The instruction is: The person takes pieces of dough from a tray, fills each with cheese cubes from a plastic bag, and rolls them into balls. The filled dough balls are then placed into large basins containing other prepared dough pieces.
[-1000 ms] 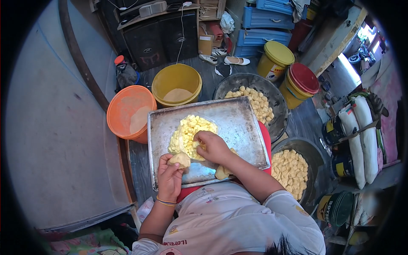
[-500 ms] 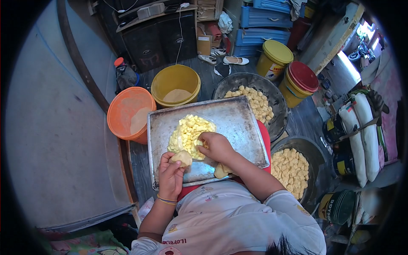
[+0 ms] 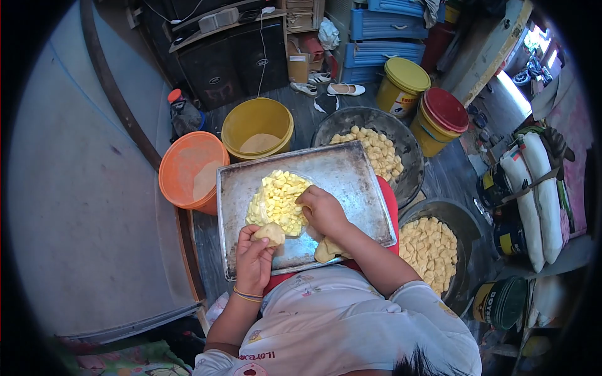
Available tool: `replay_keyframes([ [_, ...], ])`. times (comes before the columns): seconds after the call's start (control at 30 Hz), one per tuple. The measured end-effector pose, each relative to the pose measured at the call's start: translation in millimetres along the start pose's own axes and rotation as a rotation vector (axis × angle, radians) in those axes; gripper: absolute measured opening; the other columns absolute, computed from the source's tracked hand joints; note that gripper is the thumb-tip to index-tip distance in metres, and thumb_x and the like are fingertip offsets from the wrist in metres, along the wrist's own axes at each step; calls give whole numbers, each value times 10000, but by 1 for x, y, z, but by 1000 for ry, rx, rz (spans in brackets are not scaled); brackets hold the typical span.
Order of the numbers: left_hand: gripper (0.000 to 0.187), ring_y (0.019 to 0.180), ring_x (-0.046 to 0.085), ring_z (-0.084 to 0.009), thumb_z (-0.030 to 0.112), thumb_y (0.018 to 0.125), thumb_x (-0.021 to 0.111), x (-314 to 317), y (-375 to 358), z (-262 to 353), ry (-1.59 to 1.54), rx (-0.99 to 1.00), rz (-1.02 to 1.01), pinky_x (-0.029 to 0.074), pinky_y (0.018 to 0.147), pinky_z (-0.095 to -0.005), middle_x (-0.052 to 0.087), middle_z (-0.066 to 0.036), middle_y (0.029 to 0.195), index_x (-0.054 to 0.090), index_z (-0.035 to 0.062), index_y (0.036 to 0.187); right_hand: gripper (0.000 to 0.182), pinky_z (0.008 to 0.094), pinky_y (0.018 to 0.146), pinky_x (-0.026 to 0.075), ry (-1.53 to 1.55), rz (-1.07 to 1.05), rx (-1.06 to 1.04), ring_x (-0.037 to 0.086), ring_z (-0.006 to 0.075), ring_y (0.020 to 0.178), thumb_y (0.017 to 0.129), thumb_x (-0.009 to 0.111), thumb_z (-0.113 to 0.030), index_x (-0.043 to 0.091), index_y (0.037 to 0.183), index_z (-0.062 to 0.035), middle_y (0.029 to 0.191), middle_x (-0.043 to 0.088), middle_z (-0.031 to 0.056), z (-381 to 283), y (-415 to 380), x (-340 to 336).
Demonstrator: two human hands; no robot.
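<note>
My left hand (image 3: 253, 258) grips a flattened piece of dough (image 3: 271, 234) between thumb and fingers, over the near left part of a worn metal baking tray (image 3: 351, 182). A heap of small pale-yellow cubes (image 3: 276, 194) lies on the tray, apparently in clear plastic. My right hand (image 3: 327, 213) is at the heap's right edge with its fingers curled in; whatever is between the fingertips is hidden. More dough (image 3: 327, 249) rests at the tray's near edge, partly covered by my right forearm.
Dough balls fill part of two dark basins (image 3: 411, 160) (image 3: 467, 250) on the right. Beyond the tray's left side stand an orange bucket (image 3: 179, 160) and a yellow bucket (image 3: 235, 122), both holding powder. Lidded buckets (image 3: 401, 84) stand farther back. A red seat (image 3: 387, 194) shows under the tray.
My right hand has shifted slightly right and away from me along the heap's edge. My left hand keeps holding the dough in nearly the same spot.
</note>
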State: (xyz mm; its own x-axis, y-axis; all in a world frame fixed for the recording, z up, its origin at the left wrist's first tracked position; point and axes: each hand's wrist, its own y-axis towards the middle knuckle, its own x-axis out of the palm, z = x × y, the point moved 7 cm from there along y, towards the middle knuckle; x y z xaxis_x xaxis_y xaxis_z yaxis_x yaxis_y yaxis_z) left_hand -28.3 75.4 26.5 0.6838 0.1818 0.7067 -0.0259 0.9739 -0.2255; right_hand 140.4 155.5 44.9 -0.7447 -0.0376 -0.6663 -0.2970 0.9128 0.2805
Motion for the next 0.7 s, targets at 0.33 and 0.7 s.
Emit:
replay_keyframes([
  [0.33,296,986,584,-231,-59,811,543,0,-1,-3,4,-7,-15,495,851,-359,557,-123,1071,473,60,1072,179,375,725,492,-60,-295,-36,620,287,816,723,647,-123,648,899,-91,856,650,104,1,-9,10],
  [0.7,292,973,586,-228,-68,809,537,0,-2,-7,-1,-27,-15,488,867,-356,562,-117,1053,475,56,1066,249,339,695,497,160,-219,166,627,276,762,770,645,-72,638,1018,-69,884,648,128,17,-6,0],
])
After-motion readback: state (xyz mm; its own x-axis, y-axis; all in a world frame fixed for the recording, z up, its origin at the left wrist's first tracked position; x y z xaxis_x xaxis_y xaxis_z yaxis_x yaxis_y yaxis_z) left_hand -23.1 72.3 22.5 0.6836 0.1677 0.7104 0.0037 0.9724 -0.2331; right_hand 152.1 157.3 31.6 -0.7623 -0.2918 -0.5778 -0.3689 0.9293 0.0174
